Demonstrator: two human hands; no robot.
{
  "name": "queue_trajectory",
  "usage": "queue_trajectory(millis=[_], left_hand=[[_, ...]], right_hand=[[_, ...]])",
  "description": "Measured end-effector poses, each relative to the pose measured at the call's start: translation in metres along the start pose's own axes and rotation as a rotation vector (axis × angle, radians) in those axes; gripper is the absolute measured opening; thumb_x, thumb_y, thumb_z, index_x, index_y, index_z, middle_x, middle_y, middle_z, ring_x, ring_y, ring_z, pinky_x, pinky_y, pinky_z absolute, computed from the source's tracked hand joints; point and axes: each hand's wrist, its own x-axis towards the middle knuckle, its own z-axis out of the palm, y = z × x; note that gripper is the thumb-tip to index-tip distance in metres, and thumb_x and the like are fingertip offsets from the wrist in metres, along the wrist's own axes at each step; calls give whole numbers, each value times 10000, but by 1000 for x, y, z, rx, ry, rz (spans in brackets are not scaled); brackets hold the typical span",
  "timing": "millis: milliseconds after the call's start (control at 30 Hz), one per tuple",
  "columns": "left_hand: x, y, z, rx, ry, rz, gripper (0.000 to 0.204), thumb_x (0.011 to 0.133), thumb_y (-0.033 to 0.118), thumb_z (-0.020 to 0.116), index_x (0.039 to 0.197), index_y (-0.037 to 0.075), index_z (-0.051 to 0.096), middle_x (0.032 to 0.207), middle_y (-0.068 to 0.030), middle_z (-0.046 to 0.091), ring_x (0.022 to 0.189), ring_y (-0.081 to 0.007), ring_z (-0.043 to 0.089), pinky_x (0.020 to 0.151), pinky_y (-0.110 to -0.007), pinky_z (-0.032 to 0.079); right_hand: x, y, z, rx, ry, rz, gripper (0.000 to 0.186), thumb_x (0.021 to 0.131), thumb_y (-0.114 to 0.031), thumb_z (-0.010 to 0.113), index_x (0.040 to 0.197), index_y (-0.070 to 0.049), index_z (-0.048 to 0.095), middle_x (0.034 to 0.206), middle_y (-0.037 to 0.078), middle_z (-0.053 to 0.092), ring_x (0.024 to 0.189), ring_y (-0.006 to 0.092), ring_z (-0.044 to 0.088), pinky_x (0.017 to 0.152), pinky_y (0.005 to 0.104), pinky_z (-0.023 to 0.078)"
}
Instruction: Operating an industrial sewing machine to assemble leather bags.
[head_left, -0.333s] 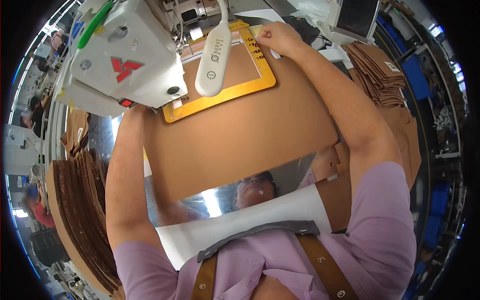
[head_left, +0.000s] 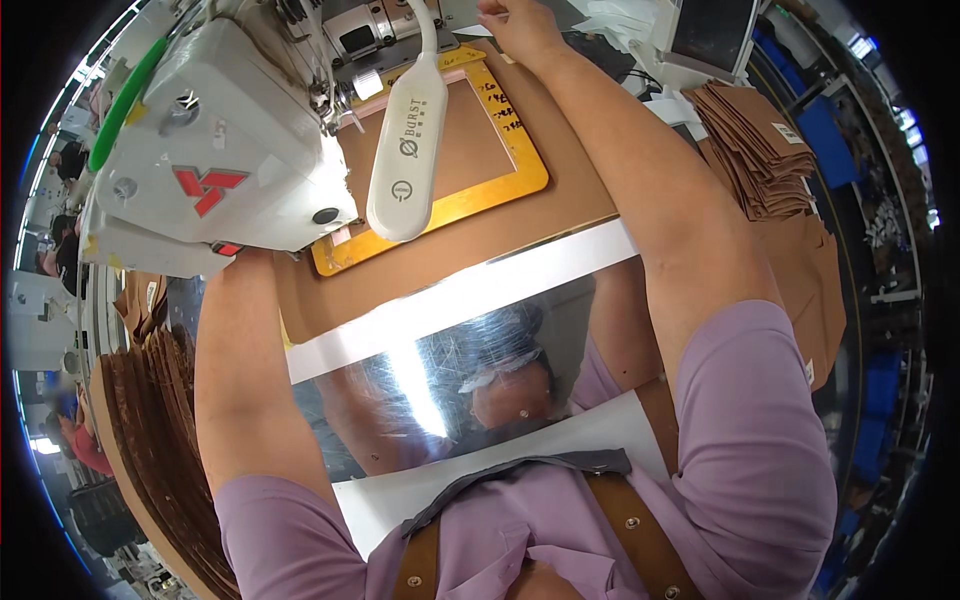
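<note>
A flat brown sheet lies on the work surface under a white sewing machine head. On the sheet rests a yellow-gold rectangular clamp frame with handwriting on its right side. My right hand is past the sheet's far right corner, its fingers curled together. Whether anything is between those fingertips I cannot make out. My left forearm runs up beside the sheet, and the machine head hides the left hand. A white lamp hangs over part of the frame.
A white strip lies along the sheet's near edge, on a shiny metal plate. Brown cut pieces are stacked at the right, and darker brown pieces stand at the left. A screen unit stands at the far right.
The brown sheet has slid away from me, baring more of the metal plate and the white strip. My right hand has moved farther away. The view has shifted slightly.
</note>
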Motion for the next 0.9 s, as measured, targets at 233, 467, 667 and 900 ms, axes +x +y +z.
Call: queue_trajectory(millis=[233, 467, 667, 900], left_hand=[[-53, -31, -24, 367, -13, 92, 365, 858, 112, 748, 1199, -3, 688, 1144, -157, 733, 983, -283, 715, 849, -378, 543], [-151, 69, -76, -80, -132, 180, 739, 1015, 567, 458, 1538, 46, 420, 1568, -206, 437, 1482, -344, 382, 1220, -541, 210], [-156, 68, -73, 57, -180, 154, 835, 1020, 662, 288, 1597, 59, 302, 1630, -173, 350, 1531, -305, 300, 1248, -542, 59], [-154, 70, -64, 71, -151, 133, 839, 1009, 659, 315, 1599, 62, 302, 1635, -164, 346, 1533, -288, 301, 1245, -554, 45]], right_hand=[[-73, -31, -93, 94, -304, -168, 294, 937, -316, 684, 1106, -82, 743, 1007, 115, 761, 925, 305, 723, 866, 407, 558], [-183, -38, -178, -248, -515, -301, 601, 963, -439, 659, 1374, -7, 582, 1432, 188, 568, 1340, 323, 528, 1127, 452, 406], [-201, -41, -174, -299, -568, -316, 694, 1009, -494, 566, 1473, 15, 477, 1570, 167, 427, 1512, 287, 326, 1227, 529, 261], [-198, -38, -171, -345, -529, -333, 622, 1028, -475, 541, 1446, -15, 515, 1551, 160, 454, 1496, 296, 354, 1217, 521, 284]])
